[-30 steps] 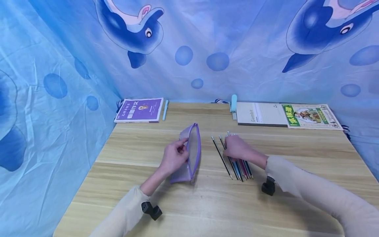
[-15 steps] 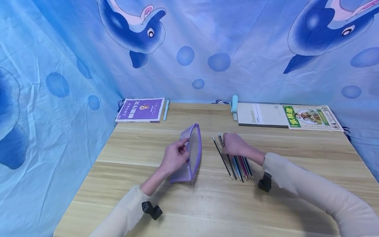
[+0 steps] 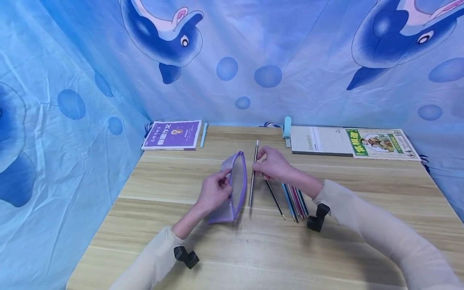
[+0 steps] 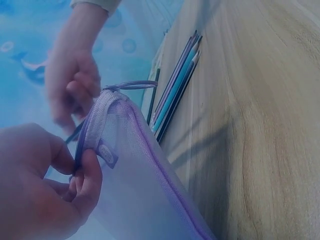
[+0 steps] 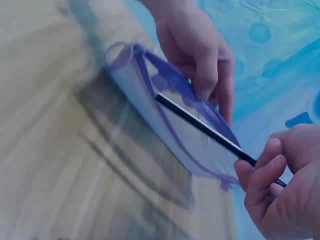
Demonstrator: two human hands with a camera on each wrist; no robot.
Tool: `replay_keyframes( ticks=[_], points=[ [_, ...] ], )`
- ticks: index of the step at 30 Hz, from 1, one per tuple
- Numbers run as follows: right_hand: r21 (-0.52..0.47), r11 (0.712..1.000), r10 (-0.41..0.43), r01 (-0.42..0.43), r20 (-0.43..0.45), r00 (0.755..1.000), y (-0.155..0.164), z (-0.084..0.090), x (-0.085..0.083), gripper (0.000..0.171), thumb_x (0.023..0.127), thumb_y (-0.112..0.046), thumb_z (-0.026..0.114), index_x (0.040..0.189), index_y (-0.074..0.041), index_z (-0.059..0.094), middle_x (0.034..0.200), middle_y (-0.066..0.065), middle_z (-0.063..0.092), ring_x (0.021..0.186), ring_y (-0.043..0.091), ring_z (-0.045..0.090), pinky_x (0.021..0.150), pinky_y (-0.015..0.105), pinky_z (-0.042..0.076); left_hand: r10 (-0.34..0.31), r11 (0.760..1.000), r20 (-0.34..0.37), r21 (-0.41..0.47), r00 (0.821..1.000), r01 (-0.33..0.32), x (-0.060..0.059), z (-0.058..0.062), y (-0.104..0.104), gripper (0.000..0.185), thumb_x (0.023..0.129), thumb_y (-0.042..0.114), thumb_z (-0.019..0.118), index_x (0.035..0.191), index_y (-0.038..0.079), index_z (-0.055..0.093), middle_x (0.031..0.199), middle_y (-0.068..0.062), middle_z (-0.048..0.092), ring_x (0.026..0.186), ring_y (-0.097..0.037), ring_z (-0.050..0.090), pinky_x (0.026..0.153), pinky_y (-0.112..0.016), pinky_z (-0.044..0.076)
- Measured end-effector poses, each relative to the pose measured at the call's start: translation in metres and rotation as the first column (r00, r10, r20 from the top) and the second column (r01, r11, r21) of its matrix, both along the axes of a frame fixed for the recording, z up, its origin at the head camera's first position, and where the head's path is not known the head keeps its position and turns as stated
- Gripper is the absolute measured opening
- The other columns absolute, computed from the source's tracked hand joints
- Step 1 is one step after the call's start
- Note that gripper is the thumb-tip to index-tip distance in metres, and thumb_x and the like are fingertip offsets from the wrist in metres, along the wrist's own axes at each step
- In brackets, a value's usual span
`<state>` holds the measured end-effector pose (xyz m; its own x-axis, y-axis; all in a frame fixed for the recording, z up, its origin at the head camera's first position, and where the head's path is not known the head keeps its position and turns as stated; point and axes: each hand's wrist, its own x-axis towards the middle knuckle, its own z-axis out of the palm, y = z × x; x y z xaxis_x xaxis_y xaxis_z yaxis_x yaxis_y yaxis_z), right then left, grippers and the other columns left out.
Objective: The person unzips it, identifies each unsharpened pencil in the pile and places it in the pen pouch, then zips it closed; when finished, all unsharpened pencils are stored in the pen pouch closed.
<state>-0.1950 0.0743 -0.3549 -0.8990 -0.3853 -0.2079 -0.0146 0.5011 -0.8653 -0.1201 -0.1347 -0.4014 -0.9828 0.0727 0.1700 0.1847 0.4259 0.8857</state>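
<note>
In the head view, my left hand (image 3: 213, 194) pinches the rim of a purple zip pencil pouch (image 3: 222, 216), which stands on the table with its mouth gaping rightward. My right hand (image 3: 273, 163) holds a dark pencil (image 3: 251, 185) raised beside that mouth. The right wrist view shows the held pencil (image 5: 200, 124) slanting across the gaping mouth of the mesh pouch (image 5: 135, 85), fingers and thumb pinching it near one end. Below the right hand lies one dark pencil (image 3: 275, 200), and right of it a bundle of several pencils (image 3: 295, 203), partly hidden by the forearm.
Along the back edge lie a purple book (image 3: 172, 135), a light blue pen (image 3: 204, 135), a teal stapler-like object (image 3: 286, 128), a pale notebook (image 3: 320, 139) and a green illustrated booklet (image 3: 382, 143). A blue dolphin-print curtain (image 3: 232, 48) hangs behind the wooden table (image 3: 246, 257).
My right hand has left the pencil bundle and moved left with a dark pencil, up to the pouch mouth. The left hand and the pouch have stayed put.
</note>
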Motion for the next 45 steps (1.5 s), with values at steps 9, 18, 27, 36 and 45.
replay_keyframes(
  ticks=[9, 18, 27, 36, 45],
  points=[
    [-0.141, 0.988, -0.052, 0.062, 0.069, 0.996, -0.03, -0.009, 0.009, 0.03, 0.087, -0.004, 0.061, 0.112, -0.003, 0.046, 0.08, 0.015, 0.072, 0.044, 0.013, 0.049, 0.037, 0.022, 0.034, -0.003, 1.0, -0.002, -0.002, 1.0, 0.003, 0.0, 0.0, 0.0, 0.055, 0.075, -0.014, 0.059, 0.13, -0.014, 0.057, 0.078, -0.009, 0.06, 0.063, -0.017, 0.059, 0.049, -0.028, 0.056],
    [-0.137, 0.99, 0.001, 0.013, 0.102, 0.995, -0.041, -0.027, 0.019, 0.025, 0.089, -0.002, 0.064, 0.109, -0.001, 0.048, 0.075, 0.014, 0.071, 0.042, 0.014, 0.05, 0.038, 0.024, 0.038, 0.001, 1.0, -0.003, 0.003, 1.0, -0.001, 0.0, -0.001, 0.001, 0.054, 0.076, -0.014, 0.059, 0.131, -0.014, 0.056, 0.079, -0.01, 0.061, 0.064, -0.017, 0.061, 0.049, -0.026, 0.055],
    [-0.123, 0.992, 0.018, -0.006, 0.092, 0.996, -0.045, -0.034, 0.019, 0.026, 0.089, -0.002, 0.063, 0.112, 0.005, 0.052, 0.077, 0.014, 0.071, 0.043, 0.013, 0.054, 0.037, 0.022, 0.041, 0.021, 1.0, 0.006, -0.009, 1.0, -0.021, 0.005, -0.003, 0.002, 0.055, 0.078, -0.012, 0.059, 0.133, -0.011, 0.056, 0.084, -0.011, 0.061, 0.069, -0.018, 0.062, 0.052, -0.027, 0.057],
    [-0.168, 0.986, 0.025, -0.009, 0.094, 0.995, -0.022, -0.024, 0.012, 0.023, 0.096, -0.007, 0.058, 0.117, 0.004, 0.057, 0.083, 0.013, 0.071, 0.052, 0.015, 0.058, 0.041, 0.022, 0.039, 0.043, 0.998, -0.071, -0.033, 0.997, -0.045, 0.005, -0.001, 0.002, 0.053, 0.076, -0.013, 0.059, 0.129, -0.012, 0.059, 0.084, -0.01, 0.061, 0.073, -0.02, 0.061, 0.052, -0.025, 0.056],
    [0.083, 0.994, 0.074, -0.072, -0.028, 0.997, 0.036, -0.032, -0.002, 0.018, 0.093, -0.009, 0.059, 0.104, 0.003, 0.065, 0.082, 0.017, 0.069, 0.057, 0.023, 0.063, 0.044, 0.026, 0.046, 0.051, 0.998, -0.038, -0.044, 0.998, -0.052, 0.002, 0.001, 0.003, 0.054, 0.077, -0.013, 0.059, 0.131, -0.01, 0.058, 0.086, -0.008, 0.061, 0.076, -0.019, 0.059, 0.056, -0.025, 0.056]
  ],
)
